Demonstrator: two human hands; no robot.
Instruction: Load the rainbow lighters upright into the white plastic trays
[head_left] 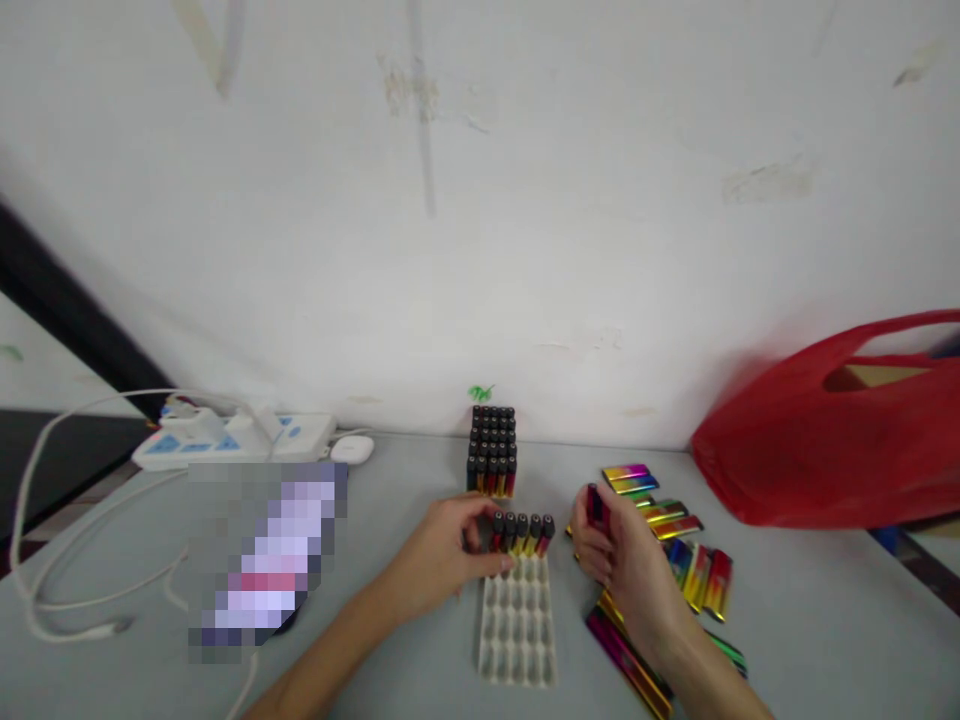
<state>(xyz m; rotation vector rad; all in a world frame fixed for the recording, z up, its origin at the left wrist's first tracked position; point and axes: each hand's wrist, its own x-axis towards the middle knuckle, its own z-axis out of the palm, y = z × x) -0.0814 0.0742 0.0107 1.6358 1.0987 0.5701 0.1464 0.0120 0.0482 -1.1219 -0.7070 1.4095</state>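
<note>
A white plastic tray (517, 620) with rows of hollows lies in front of me. Across its far end stands a row of upright batteries (523, 533) with black tops and red and gold sides. My left hand (442, 550) is curled at the tray's far left corner, thumb on the tray and index finger at the leftmost battery. To the right of the tray, my right hand (619, 555) is raised with its fingers closed around a single dark battery (595, 503). Behind the tray stands a block of upright batteries (492, 450) in several rows.
Shiny multicoloured battery-like pieces (705, 580) lie scattered on the grey table (405, 680) at right, some behind my right hand. A red plastic bag (810, 440) stands beyond them. At left are a power strip (240, 437), white cables (97, 600), a white case (352, 450) and a blurred-out phone-like object (277, 550).
</note>
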